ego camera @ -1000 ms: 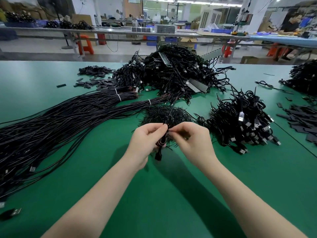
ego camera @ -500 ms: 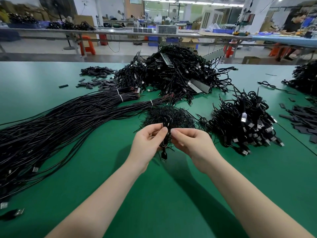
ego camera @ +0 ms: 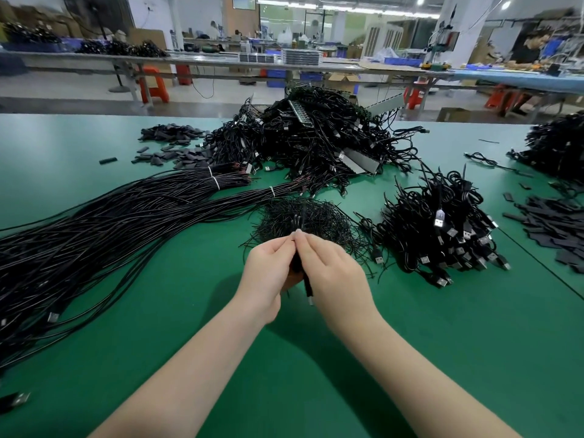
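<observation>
matte green mat (ego camera: 442,358), thin black cable (ego camera: 307,285)

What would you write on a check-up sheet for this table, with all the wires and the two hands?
Surface: green table, flat, bare in front of the arms.
Job's things: small cable bundle held above the table, plug end hanging down; pile of thin black ties just behind it.
Clutter: flat black pieces scattered at the far left and the right edge.
Grippers: left hand and right hand both pinch the bundle, fingertips meeting on top.
Cables: long tied cables on the left; coiled USB cables on the right; big heap behind.
Surroundings: workbenches, red stools, a person far right.
</observation>
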`<state>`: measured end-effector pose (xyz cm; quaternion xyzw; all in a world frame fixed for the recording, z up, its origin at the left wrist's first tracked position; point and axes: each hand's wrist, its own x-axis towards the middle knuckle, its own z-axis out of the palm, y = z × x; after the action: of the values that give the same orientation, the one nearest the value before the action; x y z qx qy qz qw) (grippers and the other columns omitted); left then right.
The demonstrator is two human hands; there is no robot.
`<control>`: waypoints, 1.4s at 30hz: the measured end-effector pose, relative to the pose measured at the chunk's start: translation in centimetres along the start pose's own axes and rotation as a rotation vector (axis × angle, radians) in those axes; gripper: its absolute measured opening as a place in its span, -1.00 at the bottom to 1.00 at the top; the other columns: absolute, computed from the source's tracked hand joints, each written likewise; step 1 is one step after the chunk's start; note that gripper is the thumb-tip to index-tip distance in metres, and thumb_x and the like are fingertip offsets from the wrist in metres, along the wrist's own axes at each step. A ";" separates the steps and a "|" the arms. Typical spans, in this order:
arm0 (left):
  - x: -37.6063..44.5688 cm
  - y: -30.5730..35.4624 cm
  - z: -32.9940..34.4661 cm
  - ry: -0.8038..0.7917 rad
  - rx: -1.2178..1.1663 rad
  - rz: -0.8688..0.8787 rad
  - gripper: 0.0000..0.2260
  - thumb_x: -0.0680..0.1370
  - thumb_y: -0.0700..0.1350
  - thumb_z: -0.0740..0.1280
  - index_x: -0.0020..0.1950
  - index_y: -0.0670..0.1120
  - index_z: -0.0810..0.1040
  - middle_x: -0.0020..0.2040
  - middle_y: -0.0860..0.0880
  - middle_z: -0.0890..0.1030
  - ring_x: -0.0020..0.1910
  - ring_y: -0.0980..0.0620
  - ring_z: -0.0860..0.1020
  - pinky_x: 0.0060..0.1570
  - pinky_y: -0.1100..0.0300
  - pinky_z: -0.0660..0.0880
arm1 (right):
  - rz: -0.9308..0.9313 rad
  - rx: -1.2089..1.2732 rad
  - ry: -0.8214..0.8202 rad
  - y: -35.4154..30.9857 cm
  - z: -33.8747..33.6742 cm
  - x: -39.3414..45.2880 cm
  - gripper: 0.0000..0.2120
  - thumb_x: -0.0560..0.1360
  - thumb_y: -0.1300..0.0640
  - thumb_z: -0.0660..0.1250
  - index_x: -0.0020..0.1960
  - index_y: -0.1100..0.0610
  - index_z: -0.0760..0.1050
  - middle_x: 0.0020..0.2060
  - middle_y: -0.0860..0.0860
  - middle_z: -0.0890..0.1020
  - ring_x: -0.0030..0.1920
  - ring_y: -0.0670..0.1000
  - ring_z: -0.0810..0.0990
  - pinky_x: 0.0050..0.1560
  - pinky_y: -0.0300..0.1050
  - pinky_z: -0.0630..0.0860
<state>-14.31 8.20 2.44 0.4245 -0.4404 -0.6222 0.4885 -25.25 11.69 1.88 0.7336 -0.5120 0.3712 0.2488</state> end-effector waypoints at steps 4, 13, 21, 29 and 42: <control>0.0 0.0 -0.2 0.011 -0.133 -0.054 -0.67 0.64 0.02 0.19 -0.01 -0.17 0.66 -0.09 -0.11 0.71 -0.16 0.04 0.67 -0.30 0.22 0.57 | 0.033 0.018 -0.106 -0.5 0.3 -0.4 -0.56 0.27 0.34 0.39 0.15 0.35 0.60 0.02 0.15 0.69 -0.07 0.13 0.70 -0.22 -0.11 0.61; 0.1 -1.9 -0.7 0.053 -0.017 0.068 -0.76 0.66 -0.10 0.23 0.01 -0.17 0.66 -0.05 -0.18 0.70 -0.01 -0.10 0.65 -0.08 0.02 0.63 | 0.450 0.640 -0.304 -0.2 0.3 -1.6 -0.62 0.56 0.30 0.25 0.33 0.04 0.52 0.32 -0.08 0.52 0.34 -0.15 0.45 0.34 -0.34 0.30; -0.8 -2.9 0.8 -0.015 0.277 0.299 -0.82 0.65 -0.08 0.23 0.12 0.05 0.63 0.19 -0.03 0.50 0.11 0.29 0.53 0.14 0.35 0.47 | 1.081 1.142 -0.155 -1.0 0.8 -1.2 -0.84 0.64 0.10 0.20 0.17 0.02 0.51 -0.04 -0.07 0.68 -0.09 -0.12 0.63 -0.07 -0.18 0.53; 3.5 -0.4 -5.2 0.269 0.663 0.478 -0.71 0.63 -0.08 0.22 0.35 0.06 0.46 0.18 0.03 0.45 -0.04 0.41 0.44 -0.07 0.42 0.38 | 0.843 0.482 0.129 11.6 -5.2 6.5 -0.77 0.58 0.05 0.31 0.22 -0.06 0.55 -0.20 -0.13 0.67 -0.33 -0.11 0.53 -0.37 -0.25 0.45; 4.8 -3.0 -7.8 0.272 0.728 0.296 -0.77 0.60 -0.18 0.24 0.02 0.12 0.62 -0.20 0.04 0.53 -0.53 0.24 0.39 -0.56 0.41 0.27 | 0.929 -0.515 -0.612 22.2 -2.7 7.7 -0.45 0.62 -0.17 -0.02 0.38 0.20 0.35 0.35 0.24 0.44 0.43 0.25 0.29 0.45 0.31 0.01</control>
<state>-8.29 2.83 -2.92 0.5801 -0.6193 -0.2870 0.4445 -45.24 1.57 9.34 0.4235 -0.8997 0.0775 0.0719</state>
